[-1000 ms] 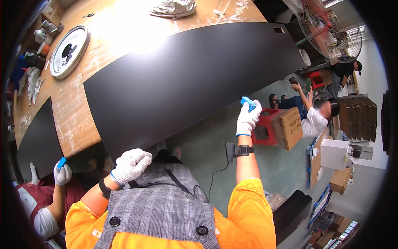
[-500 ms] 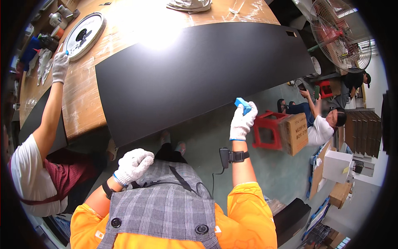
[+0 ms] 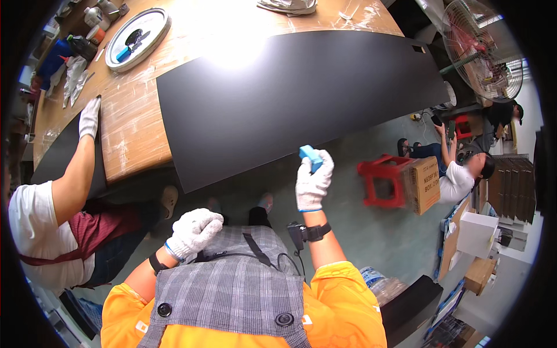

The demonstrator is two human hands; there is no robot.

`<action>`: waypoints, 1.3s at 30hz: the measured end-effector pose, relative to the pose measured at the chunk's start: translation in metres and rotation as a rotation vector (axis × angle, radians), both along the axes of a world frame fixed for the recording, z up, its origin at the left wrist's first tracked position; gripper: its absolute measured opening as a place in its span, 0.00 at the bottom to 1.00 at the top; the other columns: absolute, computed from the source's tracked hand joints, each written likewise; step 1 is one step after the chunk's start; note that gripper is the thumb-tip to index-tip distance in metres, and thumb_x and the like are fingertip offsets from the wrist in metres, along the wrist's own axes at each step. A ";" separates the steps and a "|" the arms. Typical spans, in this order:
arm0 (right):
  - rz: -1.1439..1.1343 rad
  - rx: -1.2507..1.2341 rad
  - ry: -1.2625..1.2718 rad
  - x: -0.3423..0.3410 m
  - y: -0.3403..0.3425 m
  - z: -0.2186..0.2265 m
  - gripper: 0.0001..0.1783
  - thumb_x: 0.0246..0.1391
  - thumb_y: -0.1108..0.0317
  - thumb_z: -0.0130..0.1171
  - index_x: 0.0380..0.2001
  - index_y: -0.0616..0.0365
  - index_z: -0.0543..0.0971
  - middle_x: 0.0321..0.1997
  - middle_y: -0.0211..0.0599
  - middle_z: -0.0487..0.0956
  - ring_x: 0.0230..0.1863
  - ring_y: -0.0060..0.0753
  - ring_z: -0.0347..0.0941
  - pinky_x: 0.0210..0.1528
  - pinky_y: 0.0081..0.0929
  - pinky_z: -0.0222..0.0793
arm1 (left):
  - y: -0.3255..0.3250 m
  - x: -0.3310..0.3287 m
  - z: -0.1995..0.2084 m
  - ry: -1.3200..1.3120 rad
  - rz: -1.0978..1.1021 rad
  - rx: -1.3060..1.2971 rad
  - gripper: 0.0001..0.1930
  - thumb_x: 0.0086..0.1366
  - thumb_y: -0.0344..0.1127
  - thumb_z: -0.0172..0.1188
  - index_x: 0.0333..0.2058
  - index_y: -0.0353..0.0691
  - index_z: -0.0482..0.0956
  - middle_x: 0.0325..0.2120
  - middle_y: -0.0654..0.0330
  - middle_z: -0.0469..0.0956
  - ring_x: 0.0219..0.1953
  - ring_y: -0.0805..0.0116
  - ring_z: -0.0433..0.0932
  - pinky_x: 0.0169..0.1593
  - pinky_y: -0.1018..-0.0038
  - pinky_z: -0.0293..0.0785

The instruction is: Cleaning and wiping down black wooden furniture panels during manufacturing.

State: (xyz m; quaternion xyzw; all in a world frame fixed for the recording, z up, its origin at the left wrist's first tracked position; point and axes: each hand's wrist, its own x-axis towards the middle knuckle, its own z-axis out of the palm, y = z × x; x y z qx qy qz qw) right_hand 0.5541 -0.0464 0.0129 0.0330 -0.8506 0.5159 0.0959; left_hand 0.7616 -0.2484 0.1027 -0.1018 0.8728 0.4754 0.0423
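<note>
A light-blue block, apparently a sponge [image 3: 311,158], is gripped in my white-gloved right hand [image 3: 314,184] beside the near edge of a large black panel [image 3: 284,98]. Whether the block touches the panel I cannot tell. My left hand [image 3: 194,233], also gloved, is curled into a fist in front of my checked apron [image 3: 229,296], with nothing visible in it. The panel lies on the wooden table [image 3: 133,133] and juts past its edge toward me. At the far left, a round whitish lid [image 3: 161,36] bears a dark smear [image 3: 134,38] and another blue block [image 3: 123,54].
At left, a co-worker's gloved hand [image 3: 90,119] rests on a smaller black panel [image 3: 69,153]. Bottles [image 3: 93,17] crowd the table's far left corner. To the right stand a red stool [image 3: 383,181], a cardboard box [image 3: 425,185], a fan [image 3: 484,52] and a seated person [image 3: 458,180].
My right hand has moved left and slightly down with the sponge. The co-worker's hand has left a blue block in the lid and dropped to the smaller panel. My view has shifted slightly.
</note>
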 end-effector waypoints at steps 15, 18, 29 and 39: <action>-0.068 0.003 0.002 0.108 -0.090 -0.002 0.22 0.49 0.72 0.60 0.48 0.60 0.69 0.44 0.44 0.74 0.45 0.42 0.73 0.51 0.36 0.68 | -0.107 0.091 -0.009 0.026 -0.080 0.020 0.08 0.63 0.35 0.55 0.33 0.37 0.80 0.25 0.55 0.78 0.29 0.57 0.78 0.35 0.67 0.74; -0.169 0.091 -0.007 0.107 -0.096 -0.001 0.22 0.51 0.71 0.60 0.49 0.61 0.68 0.45 0.45 0.73 0.46 0.43 0.72 0.52 0.36 0.68 | -0.120 0.103 -0.006 -0.055 -0.085 0.032 0.10 0.63 0.39 0.54 0.34 0.40 0.80 0.29 0.54 0.79 0.34 0.54 0.78 0.40 0.65 0.74; 0.055 0.094 0.039 0.189 -0.152 -0.003 0.21 0.48 0.73 0.61 0.47 0.58 0.69 0.43 0.42 0.75 0.44 0.41 0.73 0.49 0.34 0.69 | -0.144 0.130 -0.014 0.019 -0.046 0.055 0.09 0.63 0.37 0.54 0.33 0.39 0.80 0.26 0.55 0.78 0.30 0.57 0.78 0.36 0.67 0.74; 0.342 -0.010 -0.007 0.237 -0.173 -0.013 0.23 0.44 0.74 0.63 0.47 0.57 0.70 0.45 0.44 0.75 0.42 0.42 0.75 0.46 0.33 0.72 | -0.151 0.141 -0.024 0.055 -0.047 0.081 0.09 0.62 0.36 0.56 0.33 0.39 0.80 0.25 0.56 0.78 0.29 0.58 0.79 0.35 0.69 0.75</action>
